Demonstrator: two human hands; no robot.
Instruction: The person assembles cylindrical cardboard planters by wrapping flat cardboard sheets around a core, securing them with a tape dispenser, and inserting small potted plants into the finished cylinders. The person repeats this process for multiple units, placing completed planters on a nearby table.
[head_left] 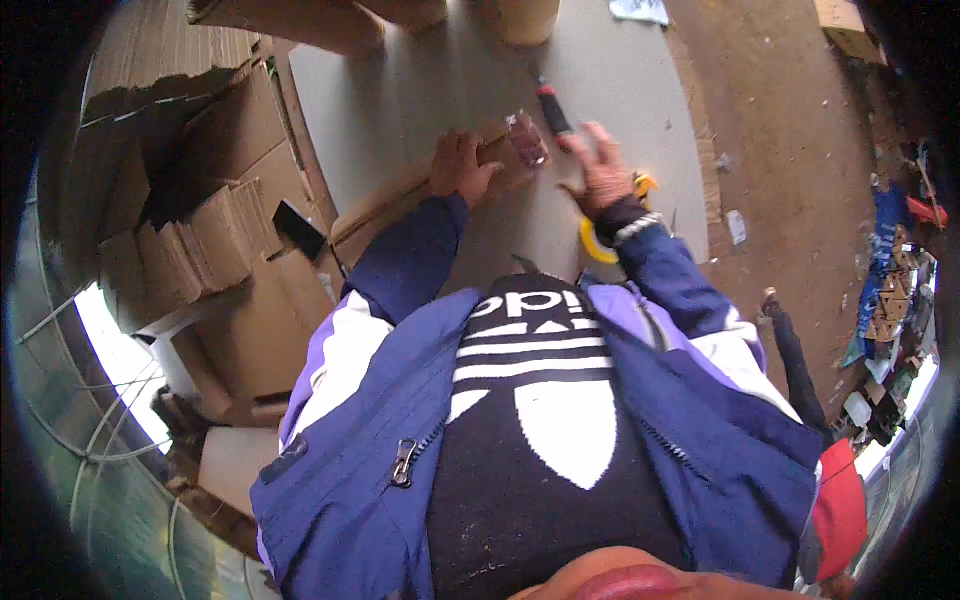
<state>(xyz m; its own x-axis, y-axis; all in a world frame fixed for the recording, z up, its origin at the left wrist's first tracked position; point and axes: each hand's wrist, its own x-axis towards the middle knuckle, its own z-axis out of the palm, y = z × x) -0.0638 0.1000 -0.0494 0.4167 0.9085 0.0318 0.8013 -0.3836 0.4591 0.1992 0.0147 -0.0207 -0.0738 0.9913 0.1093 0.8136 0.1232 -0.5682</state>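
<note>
My left hand point(460, 168) rests on a long brown cardboard piece point(385, 205), its fingers apart. At that piece's right end is a small clear, shiny packet or wrap with reddish-brown showing through point(526, 140). My right hand point(603, 172) is spread over the table, fingertips beside the end of a red-and-black handled tool point(552, 108) with a thin tip pointing away. Whether they touch the handle I cannot tell. Next to my right wrist is a yellow tape dispenser point(598, 242), partly hidden by the sleeve.
The grey tabletop point(640, 110) carries several brown cylindrical or rounded objects point(525, 20) at its far edge. Stacked flattened cardboard point(215, 235) crowds the left side. Brown floor point(780, 150) with scraps lies to the right, and a person's dark-clad leg point(795, 360) shows at lower right.
</note>
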